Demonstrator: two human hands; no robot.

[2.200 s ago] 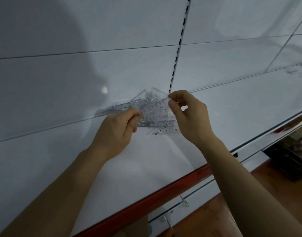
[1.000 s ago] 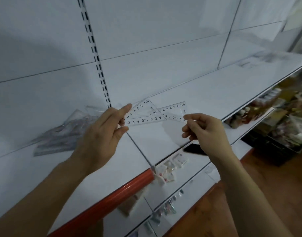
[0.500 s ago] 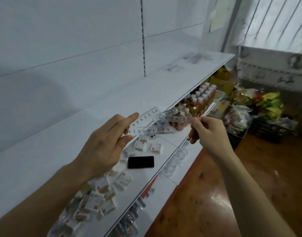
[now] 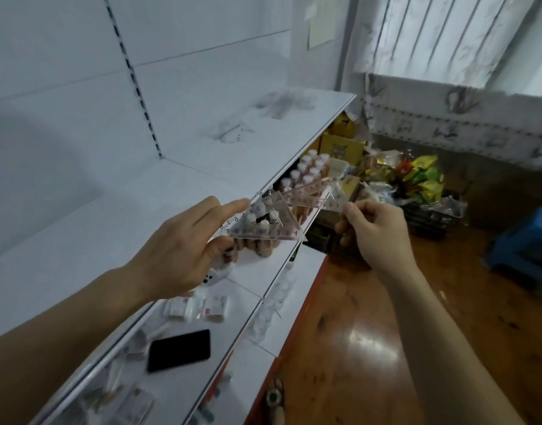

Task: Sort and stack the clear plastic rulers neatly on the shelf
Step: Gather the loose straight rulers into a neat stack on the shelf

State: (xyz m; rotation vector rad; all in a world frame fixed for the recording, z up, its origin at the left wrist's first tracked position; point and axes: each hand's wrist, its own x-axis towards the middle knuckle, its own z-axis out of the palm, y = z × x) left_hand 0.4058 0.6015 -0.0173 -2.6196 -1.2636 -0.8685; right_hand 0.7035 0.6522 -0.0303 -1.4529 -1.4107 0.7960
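Pinched in the left hand [image 4: 183, 250]: a clear plastic triangular set square [image 4: 265, 223], fingers straight, thumb beneath. Gripped in the right hand [image 4: 372, 231]: a clear plastic ruler [image 4: 317, 194]. Both held over the white metal shelf [image 4: 116, 216] edge, seemingly for sorting. Printed numerals, mirrored; no brand legible.

Two hands: the left hand [image 4: 177, 250] and the right hand [image 4: 375, 228]. Between them are two clear set squares, one [image 4: 272, 222] at the left fingertips and one [image 4: 317, 196] pinched by the right. Below the left hand lies one black phone [image 4: 179, 350]. Two white shelves show, an upper shelf [image 4: 110, 225] left of the hands and a lower shelf [image 4: 254, 277] under them. Right of the right hand stands one blue stool [image 4: 527, 246]. The small bottles [image 4: 306, 170] behind the set squares are too crowded to count.
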